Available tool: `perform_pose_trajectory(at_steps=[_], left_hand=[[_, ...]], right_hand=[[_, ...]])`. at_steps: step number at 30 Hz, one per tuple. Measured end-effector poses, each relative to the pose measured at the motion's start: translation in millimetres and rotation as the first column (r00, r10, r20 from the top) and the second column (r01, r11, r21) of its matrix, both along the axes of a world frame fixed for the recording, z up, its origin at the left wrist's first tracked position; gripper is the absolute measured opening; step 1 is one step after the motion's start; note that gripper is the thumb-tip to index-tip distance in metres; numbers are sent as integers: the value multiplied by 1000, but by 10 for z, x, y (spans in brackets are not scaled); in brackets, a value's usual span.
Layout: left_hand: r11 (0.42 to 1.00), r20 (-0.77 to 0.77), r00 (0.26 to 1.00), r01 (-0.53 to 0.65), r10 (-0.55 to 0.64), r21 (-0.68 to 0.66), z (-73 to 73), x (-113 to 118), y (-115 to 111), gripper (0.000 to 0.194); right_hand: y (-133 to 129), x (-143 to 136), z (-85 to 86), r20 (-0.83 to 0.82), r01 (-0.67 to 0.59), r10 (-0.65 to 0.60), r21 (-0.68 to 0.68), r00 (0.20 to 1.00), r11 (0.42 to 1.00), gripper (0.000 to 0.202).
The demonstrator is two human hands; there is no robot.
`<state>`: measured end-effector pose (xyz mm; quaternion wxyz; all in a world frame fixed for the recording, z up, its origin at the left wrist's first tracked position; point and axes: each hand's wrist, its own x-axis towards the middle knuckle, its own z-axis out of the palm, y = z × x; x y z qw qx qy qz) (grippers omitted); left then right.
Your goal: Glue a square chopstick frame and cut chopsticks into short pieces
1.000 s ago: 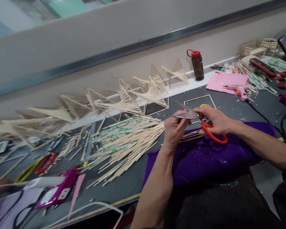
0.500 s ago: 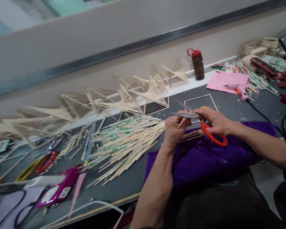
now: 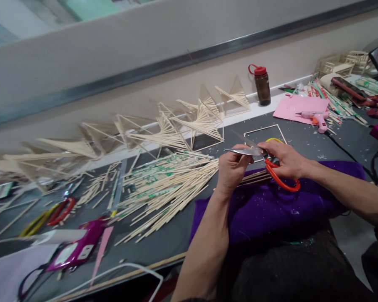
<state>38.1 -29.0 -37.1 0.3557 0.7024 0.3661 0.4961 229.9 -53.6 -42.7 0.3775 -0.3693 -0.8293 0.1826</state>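
Note:
My right hand (image 3: 285, 159) grips a pair of scissors (image 3: 282, 179) with a red and a yellow handle loop. Their blades are apart and point left, over the fingers of my left hand (image 3: 231, 170). That hand is closed, and several thin wooden sticks (image 3: 255, 178) run out of it to the right, beneath the scissors. What its fingertips pinch by the blades is too small to make out. Under both hands a purple cloth (image 3: 271, 209) with light specks covers the lap and table edge.
Loose sticks (image 3: 176, 197) with green-printed wrappers lie to the left. Twisted stick models (image 3: 204, 121) line the wall, near a red-capped bottle (image 3: 262, 88). A pink glue gun (image 3: 315, 118) rests on pink paper at right. More scissors (image 3: 61, 212) and a magenta device (image 3: 82, 247) lie at left.
My hands and the scissors have barely moved. At the far left edge, a blurred brownish shape and a dark cable are gone from view.

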Motion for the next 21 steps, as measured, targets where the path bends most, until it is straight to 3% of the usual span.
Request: perform_pose_trajectory(at_steps=[5,15,21], left_hand=[[999,54,999,-6,8,-37,5,10,-2,19],[998,-7,1000,-7,8,60,-29,-12,5,15],[998,-23,999,28,-27,48,-5,-15,-2,25]], right_hand=[[16,14,-22,13,5,-5,-1,1000,1000,51],[2,29,-23,48,5,-4,-32,999,999,60],[-1,45,-17,61,-8,11,-52,998,999,62]])
